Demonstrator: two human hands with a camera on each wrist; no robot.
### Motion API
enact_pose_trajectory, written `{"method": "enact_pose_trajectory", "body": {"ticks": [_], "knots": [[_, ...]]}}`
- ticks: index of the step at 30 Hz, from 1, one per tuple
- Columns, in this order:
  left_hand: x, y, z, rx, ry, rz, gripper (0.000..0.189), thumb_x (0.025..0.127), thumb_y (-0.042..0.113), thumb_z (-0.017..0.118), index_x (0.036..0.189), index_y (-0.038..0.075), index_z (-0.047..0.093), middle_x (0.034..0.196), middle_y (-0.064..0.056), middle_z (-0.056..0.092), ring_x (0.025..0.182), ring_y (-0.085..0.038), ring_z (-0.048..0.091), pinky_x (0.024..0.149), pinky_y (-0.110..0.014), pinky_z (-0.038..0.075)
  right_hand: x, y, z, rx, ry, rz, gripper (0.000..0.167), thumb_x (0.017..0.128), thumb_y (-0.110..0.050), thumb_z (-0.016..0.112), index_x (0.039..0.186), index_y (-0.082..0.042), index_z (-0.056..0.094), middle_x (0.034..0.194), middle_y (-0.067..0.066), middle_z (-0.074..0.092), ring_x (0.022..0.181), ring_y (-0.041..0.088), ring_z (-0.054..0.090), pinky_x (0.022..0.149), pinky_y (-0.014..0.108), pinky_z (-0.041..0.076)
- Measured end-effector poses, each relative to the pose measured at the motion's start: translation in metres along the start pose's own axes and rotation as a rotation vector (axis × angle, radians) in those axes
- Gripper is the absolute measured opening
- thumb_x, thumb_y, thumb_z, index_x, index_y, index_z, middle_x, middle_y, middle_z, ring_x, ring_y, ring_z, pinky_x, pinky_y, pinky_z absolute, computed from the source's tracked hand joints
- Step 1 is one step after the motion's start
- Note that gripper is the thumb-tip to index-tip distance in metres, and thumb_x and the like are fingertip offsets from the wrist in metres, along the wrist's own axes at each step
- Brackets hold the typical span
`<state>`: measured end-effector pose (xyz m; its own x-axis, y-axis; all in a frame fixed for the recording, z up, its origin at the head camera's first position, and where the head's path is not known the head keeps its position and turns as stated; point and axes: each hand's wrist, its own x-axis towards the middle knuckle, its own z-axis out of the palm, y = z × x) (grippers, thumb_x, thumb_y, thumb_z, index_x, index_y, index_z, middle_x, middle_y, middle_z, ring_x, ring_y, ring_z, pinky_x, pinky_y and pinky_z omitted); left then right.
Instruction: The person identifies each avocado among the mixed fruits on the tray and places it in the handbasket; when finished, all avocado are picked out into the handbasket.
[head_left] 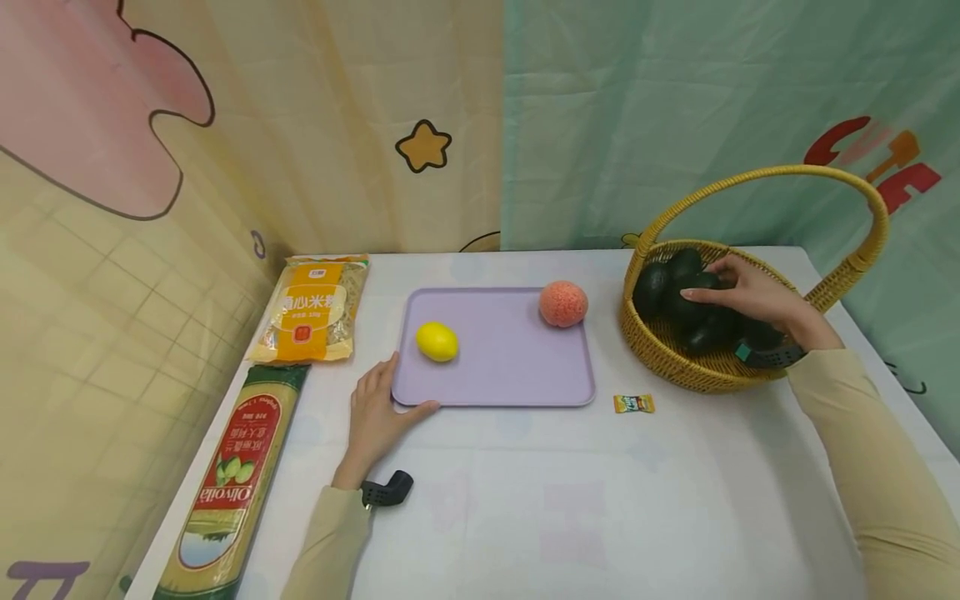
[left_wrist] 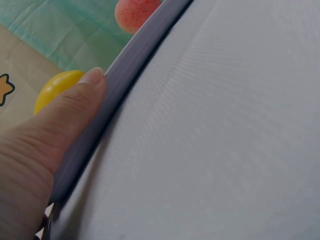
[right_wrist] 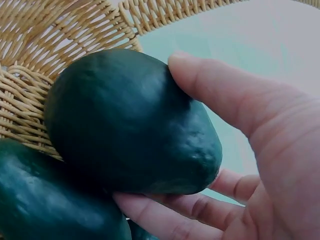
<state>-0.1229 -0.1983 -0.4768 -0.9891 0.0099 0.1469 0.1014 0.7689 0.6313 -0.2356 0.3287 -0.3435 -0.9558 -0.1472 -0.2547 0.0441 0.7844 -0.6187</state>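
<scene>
In the head view my right hand (head_left: pixel 757 296) reaches into a wicker basket (head_left: pixel 675 362) and holds a dark green avocado (right_wrist: pixel 125 125). The right wrist view shows the thumb on its upper side and the fingers beneath; several more avocados (right_wrist: pixel 50 195) lie around it. At the near left corner of a lilac tray (head_left: pixel 495 350), my left hand (head_left: pixel 378 412) rests with its fingers along the left side. The left thumb (left_wrist: pixel 75 107) lies over the near rim in the left wrist view. A yellow lemon (head_left: pixel 437 342) and a pinkish peach (head_left: pixel 563 303) sit on the tray.
A small wrapped candy (head_left: pixel 633 404) lies between tray and basket. On the left are a macaroni bag (head_left: pixel 311 308) and a long spaghetti pack (head_left: pixel 232 483). The basket's tall handle (head_left: pixel 772 171) arches above the right arm. Patterned curtains (head_left: pixel 570 125) hang behind the white table (head_left: pixel 510 508).
</scene>
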Motion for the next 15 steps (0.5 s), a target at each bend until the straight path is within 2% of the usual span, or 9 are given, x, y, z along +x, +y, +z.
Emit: {"method": "enact_pose_trajectory", "body": {"ticks": [5, 11, 15], "knots": [[0.0000, 0.0006, 0.0003, 0.001, 0.010, 0.005, 0.103, 0.071, 0.053, 0.077, 0.148, 0.004, 0.029, 0.144, -0.021, 0.034, 0.131, -0.038, 0.025, 0.106, -0.053, 0.015, -0.0010, -0.0029, 0.0003, -0.022, -0.010, -0.025, 0.084, 0.085, -0.051, 0.065, 0.136, 0.005, 0.029, 0.134, 0.029, 0.034, 0.122, 0.045, 0.035, 0.093, 0.063, 0.033], [0.0001, 0.0006, 0.0000, 0.008, 0.012, 0.010, 0.103, 0.072, 0.053, 0.077, 0.148, 0.004, 0.029, 0.143, -0.021, 0.034, 0.130, -0.038, 0.025, 0.106, -0.053, 0.015, -0.0036, -0.0076, 0.0054, -0.084, -0.029, -0.066, 0.075, 0.080, -0.048, 0.072, 0.129, -0.001, 0.039, 0.121, 0.025, 0.049, 0.106, 0.036, 0.049, 0.086, 0.054, 0.042], [-0.0005, 0.0011, -0.0007, 0.007, 0.006, 0.006, 0.103, 0.072, 0.054, 0.077, 0.148, 0.004, 0.028, 0.144, -0.021, 0.033, 0.130, -0.038, 0.025, 0.106, -0.052, 0.015, -0.0032, -0.0086, 0.0082, -0.088, -0.043, -0.074, 0.074, 0.079, -0.045, 0.074, 0.127, -0.001, 0.041, 0.122, 0.025, 0.048, 0.109, 0.039, 0.046, 0.086, 0.055, 0.041]]}}
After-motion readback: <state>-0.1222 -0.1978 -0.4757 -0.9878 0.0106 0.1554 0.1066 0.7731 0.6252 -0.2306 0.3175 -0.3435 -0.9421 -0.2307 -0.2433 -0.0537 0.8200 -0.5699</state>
